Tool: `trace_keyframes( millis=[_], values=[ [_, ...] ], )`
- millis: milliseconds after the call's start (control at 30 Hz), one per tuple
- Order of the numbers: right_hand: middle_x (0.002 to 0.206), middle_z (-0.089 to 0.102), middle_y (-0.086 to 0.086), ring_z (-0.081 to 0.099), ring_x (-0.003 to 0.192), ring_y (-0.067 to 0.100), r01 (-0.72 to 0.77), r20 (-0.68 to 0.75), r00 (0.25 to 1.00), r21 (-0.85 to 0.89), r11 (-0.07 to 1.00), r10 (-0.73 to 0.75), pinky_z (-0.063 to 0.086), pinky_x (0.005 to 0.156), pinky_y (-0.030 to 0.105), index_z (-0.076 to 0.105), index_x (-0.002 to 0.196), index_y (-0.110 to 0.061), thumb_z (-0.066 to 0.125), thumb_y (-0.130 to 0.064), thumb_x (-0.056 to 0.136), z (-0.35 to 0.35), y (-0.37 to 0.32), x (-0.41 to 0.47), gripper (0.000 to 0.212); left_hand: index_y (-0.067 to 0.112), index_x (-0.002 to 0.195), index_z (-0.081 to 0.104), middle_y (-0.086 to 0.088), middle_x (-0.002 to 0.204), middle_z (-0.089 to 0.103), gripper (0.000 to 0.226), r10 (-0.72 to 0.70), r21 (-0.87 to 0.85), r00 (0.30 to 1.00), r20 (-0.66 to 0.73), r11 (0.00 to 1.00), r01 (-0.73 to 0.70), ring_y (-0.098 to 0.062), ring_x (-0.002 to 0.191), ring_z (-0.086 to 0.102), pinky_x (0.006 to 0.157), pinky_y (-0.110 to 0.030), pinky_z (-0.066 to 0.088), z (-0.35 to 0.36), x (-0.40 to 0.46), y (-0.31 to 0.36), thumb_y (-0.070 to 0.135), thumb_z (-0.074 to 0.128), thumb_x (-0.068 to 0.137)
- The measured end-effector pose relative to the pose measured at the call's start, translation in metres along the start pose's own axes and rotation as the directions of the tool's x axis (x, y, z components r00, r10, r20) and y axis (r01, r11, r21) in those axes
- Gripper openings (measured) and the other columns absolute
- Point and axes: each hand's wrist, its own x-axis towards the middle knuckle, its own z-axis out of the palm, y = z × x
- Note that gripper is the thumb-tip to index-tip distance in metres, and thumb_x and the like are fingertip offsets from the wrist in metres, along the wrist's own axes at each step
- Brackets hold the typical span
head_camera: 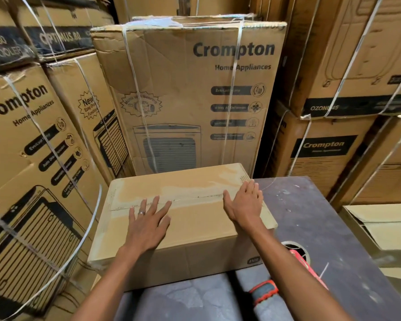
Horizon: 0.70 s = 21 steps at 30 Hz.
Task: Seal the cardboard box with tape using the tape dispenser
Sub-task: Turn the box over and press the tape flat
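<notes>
Your cardboard box (183,218) sits on the dark, paint-flecked table (322,218), its near-left corner hanging past the table's edge. Its top flaps are folded down and meet along a seam running left to right, with a band of what looks like clear tape already lying over that seam; the glare makes it hard to be sure how far the band reaches. With the flaps closed, nothing inside the box can be seen.

Both of your palms lie flat on the lid with fingers straight and spread, gripping nothing. Your left hand (148,218) presses near the middle of the seam, and your right hand (245,205) presses at the seam's right end, close to the box's edge.

You appear to be at the pressing-down step, smoothing the flaps or the tape along the seam. The tape dispenser (296,262), red with a roll on it, lies on the table just beside your right forearm, touched by neither hand. A further strip would call for lifting your right hand, picking up the dispenser, and keeping your left hand on the flaps.

Strapped appliance cartons (190,93) are stacked close behind and to both sides.
</notes>
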Motion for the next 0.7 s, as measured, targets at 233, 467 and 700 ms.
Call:
trace_keyframes(
  millis=[233, 467, 700],
  values=[
    [0.124, 0.063, 0.018, 0.056, 0.110, 0.041, -0.003, -0.101, 0.995, -0.008, 1.000, 0.002, 0.043, 0.095, 0.049, 0.068, 0.115, -0.004, 0.051, -0.039, 0.095, -0.017, 0.006, 0.020, 0.044, 0.049, 0.157, 0.006, 0.009, 0.168, -0.008, 0.058, 0.090, -0.032, 0.996, 0.023, 0.995, -0.089, -0.029, 0.155, -0.011, 0.122, -0.059, -0.008, 0.000, 0.019, 0.051, 0.064, 0.012, 0.101],
    [0.088, 0.075, 0.011, 0.069, 0.089, 0.036, -0.083, -0.100, 0.987, 0.357, 0.930, 0.126, 0.056, 0.074, 0.036, 0.080, 0.088, -0.015, 0.063, -0.015, 0.082, -0.028, 0.029, 0.008, 0.018, 0.056, 0.154, 0.013, 0.009, 0.168, -0.003, 0.050, 0.283, -0.070, 0.958, 0.046, 0.957, -0.280, -0.029, 0.156, -0.008, 0.121, -0.060, -0.012, 0.003, 0.044, 0.119, 0.058, 0.013, 0.104],
    [0.090, 0.081, 0.000, 0.075, 0.089, 0.017, -0.218, 0.118, 0.954, 0.902, 0.372, 0.274, 0.061, 0.091, 0.041, 0.084, 0.091, -0.017, 0.082, -0.015, 0.081, -0.008, 0.057, -0.018, 0.011, 0.052, 0.155, 0.018, 0.010, 0.169, 0.001, 0.049, 0.404, -0.068, 0.915, 0.018, 0.913, -0.402, -0.028, 0.156, -0.006, 0.120, -0.063, -0.010, 0.008, 0.045, 0.157, 0.053, 0.016, 0.106]
  ],
)
